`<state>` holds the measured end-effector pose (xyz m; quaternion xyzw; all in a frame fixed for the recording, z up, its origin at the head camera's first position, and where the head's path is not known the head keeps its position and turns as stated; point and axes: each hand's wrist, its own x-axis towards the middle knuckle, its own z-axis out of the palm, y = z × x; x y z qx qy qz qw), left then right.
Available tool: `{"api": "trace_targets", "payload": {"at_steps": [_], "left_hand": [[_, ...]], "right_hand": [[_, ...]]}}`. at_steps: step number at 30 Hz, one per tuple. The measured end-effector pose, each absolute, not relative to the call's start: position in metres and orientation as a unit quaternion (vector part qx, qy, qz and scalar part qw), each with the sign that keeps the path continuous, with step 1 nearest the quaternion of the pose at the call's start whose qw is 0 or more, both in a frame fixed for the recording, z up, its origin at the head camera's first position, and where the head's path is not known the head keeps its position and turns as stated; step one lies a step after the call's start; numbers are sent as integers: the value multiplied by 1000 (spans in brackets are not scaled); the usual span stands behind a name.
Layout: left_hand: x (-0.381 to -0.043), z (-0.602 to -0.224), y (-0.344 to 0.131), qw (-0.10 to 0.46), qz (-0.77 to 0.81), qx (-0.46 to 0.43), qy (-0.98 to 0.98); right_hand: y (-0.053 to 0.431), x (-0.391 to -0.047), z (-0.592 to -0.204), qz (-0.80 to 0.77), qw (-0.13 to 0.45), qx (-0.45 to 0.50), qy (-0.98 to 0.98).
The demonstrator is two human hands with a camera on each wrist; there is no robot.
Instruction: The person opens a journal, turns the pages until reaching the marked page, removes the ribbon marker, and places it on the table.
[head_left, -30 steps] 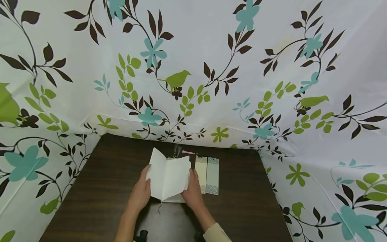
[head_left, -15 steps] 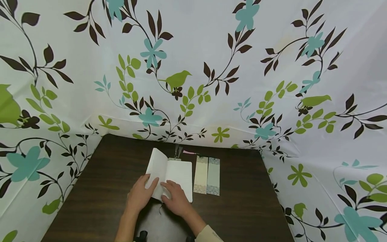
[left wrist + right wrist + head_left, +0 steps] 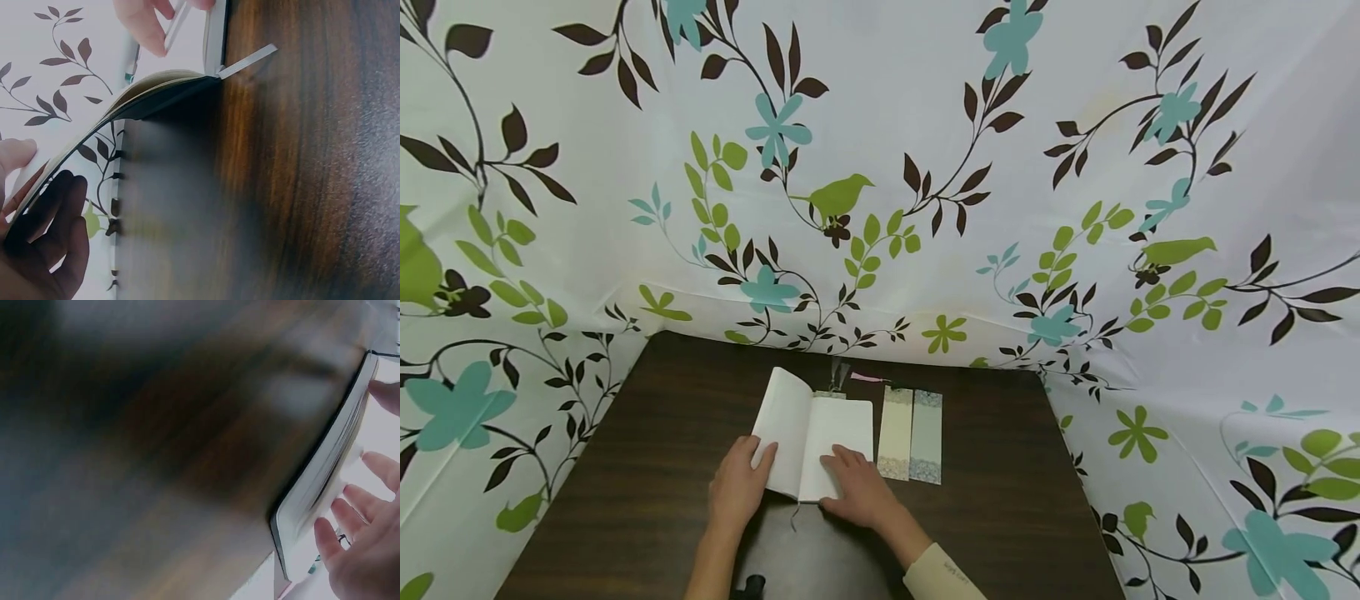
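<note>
A notebook with blank white pages (image 3: 838, 421) and a dark cover lies open on the table. My left hand (image 3: 735, 483) grips its left half by the outer edge. In the left wrist view, the thumb is over the pages and the other fingers (image 3: 75, 244) are under the raised cover (image 3: 175, 100). My right hand (image 3: 861, 493) rests on the right page with its fingers spread and fairly straight. The right wrist view shows those fingertips (image 3: 325, 534) near the edge of the page block (image 3: 331, 469). A thin ribbon marker (image 3: 250, 60) sticks out from the bottom of the spine.
Right of the notebook lie a cream bookmark (image 3: 895, 433) and a pale blue-green bookmark (image 3: 926, 437), side by side. A pink tassel (image 3: 867, 377) and a grey tassel (image 3: 839, 375) are behind. A patterned curtain (image 3: 880, 250) encloses the dark wooden table (image 3: 1000, 500).
My right hand moved from the right page edge to the spine, then back right onto the page. The lifted leaves lie down now. My left hand slid slightly left with the left half.
</note>
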<state>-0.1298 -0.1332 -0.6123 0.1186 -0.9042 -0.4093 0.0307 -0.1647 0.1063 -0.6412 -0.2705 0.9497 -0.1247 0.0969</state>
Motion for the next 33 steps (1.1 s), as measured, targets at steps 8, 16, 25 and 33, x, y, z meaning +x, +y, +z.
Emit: {"api": "trace_targets", "payload": {"at_steps": [8, 16, 25, 33], "left_hand": [[-129, -612, -134, 24, -408, 124, -904], [-127, -613, -138, 10, -413, 125, -902], [-127, -614, -139, 1, -421, 126, -898], [-126, -616, -144, -2, -440, 120, -890]], "right_hand": [[110, -172, -639, -103, 103, -295, 944], [114, -175, -635, -106, 124, -313, 936], [118, -175, -634, -72, 37, -403, 912], [122, -169, -643, 18, -69, -439, 896]]}}
